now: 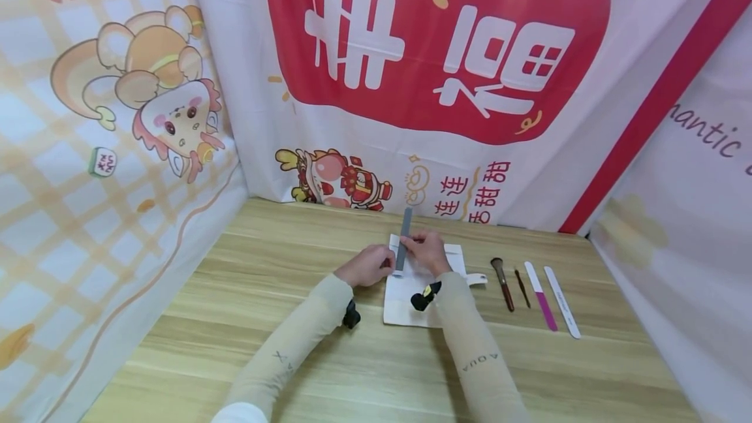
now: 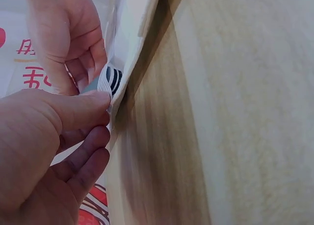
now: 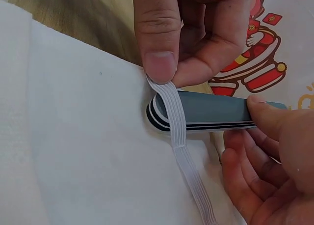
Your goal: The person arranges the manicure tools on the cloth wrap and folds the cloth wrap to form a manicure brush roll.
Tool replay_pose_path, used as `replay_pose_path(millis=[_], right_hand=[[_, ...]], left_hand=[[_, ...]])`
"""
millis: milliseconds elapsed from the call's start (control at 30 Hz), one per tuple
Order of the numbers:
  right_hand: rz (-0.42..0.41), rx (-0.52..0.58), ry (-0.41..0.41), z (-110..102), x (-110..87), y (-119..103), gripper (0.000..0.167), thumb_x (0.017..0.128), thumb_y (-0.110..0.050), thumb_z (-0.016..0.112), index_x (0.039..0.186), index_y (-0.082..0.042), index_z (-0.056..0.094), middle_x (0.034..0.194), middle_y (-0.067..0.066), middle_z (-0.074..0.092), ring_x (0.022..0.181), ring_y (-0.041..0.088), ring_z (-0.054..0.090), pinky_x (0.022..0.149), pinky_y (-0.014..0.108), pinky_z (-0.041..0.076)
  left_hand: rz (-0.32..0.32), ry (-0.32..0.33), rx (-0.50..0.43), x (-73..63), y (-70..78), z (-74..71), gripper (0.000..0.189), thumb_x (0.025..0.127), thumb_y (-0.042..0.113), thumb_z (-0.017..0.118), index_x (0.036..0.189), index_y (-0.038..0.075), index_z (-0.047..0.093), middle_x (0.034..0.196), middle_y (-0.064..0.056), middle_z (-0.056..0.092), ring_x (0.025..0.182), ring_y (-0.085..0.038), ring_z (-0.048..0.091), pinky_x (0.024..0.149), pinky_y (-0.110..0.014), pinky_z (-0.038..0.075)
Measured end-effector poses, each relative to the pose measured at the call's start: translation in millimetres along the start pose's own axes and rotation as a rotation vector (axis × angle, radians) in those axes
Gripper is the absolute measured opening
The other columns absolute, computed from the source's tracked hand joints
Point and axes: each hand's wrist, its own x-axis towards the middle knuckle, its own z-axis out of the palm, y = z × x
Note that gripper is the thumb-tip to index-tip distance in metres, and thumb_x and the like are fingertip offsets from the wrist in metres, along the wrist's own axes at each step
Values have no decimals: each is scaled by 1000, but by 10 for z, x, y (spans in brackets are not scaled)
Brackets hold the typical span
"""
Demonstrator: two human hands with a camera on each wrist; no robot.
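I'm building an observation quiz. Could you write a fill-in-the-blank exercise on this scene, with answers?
The ____ hand pinches a white elastic band.
The grey bar is held by the ____ hand.
____ loose tools lie on the table, right of the white cloth.
The two-coloured file lies between a thin stick and a ____ file.

Answers: left; right; four; white.

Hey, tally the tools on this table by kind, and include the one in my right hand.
Flat sticks: 3 (grey stick in your right hand, purple-and-white stick, white stick)
Brush: 1
Thin brown tool: 1
Total: 5
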Motion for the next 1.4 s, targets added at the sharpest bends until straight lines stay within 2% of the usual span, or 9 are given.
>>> replay_pose_path(millis=[267, 600, 733, 900, 1000, 1100, 1233, 1333, 1400], right_hand=[[51, -49, -141, 0, -55, -39, 20, 96, -21, 79, 97, -1, 82, 79, 5, 76, 67, 8, 63, 62, 21, 52], [139, -112, -321, -54, -156, -207, 25, 97, -25, 78, 109, -4, 82, 93, 8, 81, 76, 11, 71, 68, 22, 57], [151, -180, -354, -47, -146, -252, 24, 96, -28, 79, 104, -5, 83, 86, 4, 79, 73, 10, 68, 65, 21, 54], [105, -320, -347, -59, -82, -290, 26, 95, -33, 79, 93, -7, 82, 78, 3, 77, 70, 12, 64, 63, 23, 49], [39, -355, -288, -73, -25, -300, 24, 95, -31, 79, 99, -7, 81, 87, 6, 78, 79, 16, 67, 72, 28, 52], [-45, -332, -238, -87, 41, -292, 29, 95, -24, 78, 116, -3, 76, 107, 12, 79, 99, 25, 72, 88, 38, 58], [-123, -296, -234, -118, 119, -249, 47, 97, -18, 75, 138, 1, 64, 136, 20, 70, 127, 34, 67, 110, 48, 52], [-153, -267, -241, -141, 158, -197, 53, 98, -16, 74, 145, 2, 57, 147, 22, 62, 134, 38, 62, 114, 50, 49], [-177, -255, -246, -148, 174, -164, 49, 98, -14, 74, 143, 3, 60, 146, 22, 63, 133, 38, 63, 113, 50, 50]], left_hand=[[-33, 1, 2, -13, -12, -24, 12, 103, 9, 67, 91, 11, 70, 93, 0, 66, 88, -13, 58, 85, -31, 51], [-82, 3, -20, -44, -41, -49, 11, 103, 8, 65, 93, 10, 69, 94, -1, 66, 88, -14, 58, 85, -32, 52], [-87, -2, -3, -60, -63, -45, 11, 102, 8, 66, 92, 11, 69, 93, 0, 65, 87, -12, 58, 83, -30, 52], [-87, -4, -9, -164, -26, -81, 4, 99, 8, 70, 96, 10, 72, 96, 0, 65, 88, -13, 57, 83, -30, 51], [-70, -24, -11, -281, 33, -111, 3, 97, 8, 72, 100, 9, 74, 96, 0, 66, 87, -14, 58, 82, -30, 51], [-26, -77, -1, -403, 99, -113, 5, 97, 11, 73, 101, 9, 75, 95, 2, 67, 85, -13, 58, 81, -28, 51], [64, -150, 23, -509, 179, -67, 5, 97, 14, 74, 100, 10, 76, 94, 3, 67, 84, -9, 57, 80, -24, 50], [132, -165, 49, -531, 215, -17, 5, 95, 14, 75, 98, 9, 75, 93, 2, 67, 83, -6, 56, 79, -22, 50], [159, -164, 65, -528, 230, 12, 4, 94, 13, 75, 96, 10, 76, 93, 2, 68, 82, -5, 56, 80, -21, 50]])
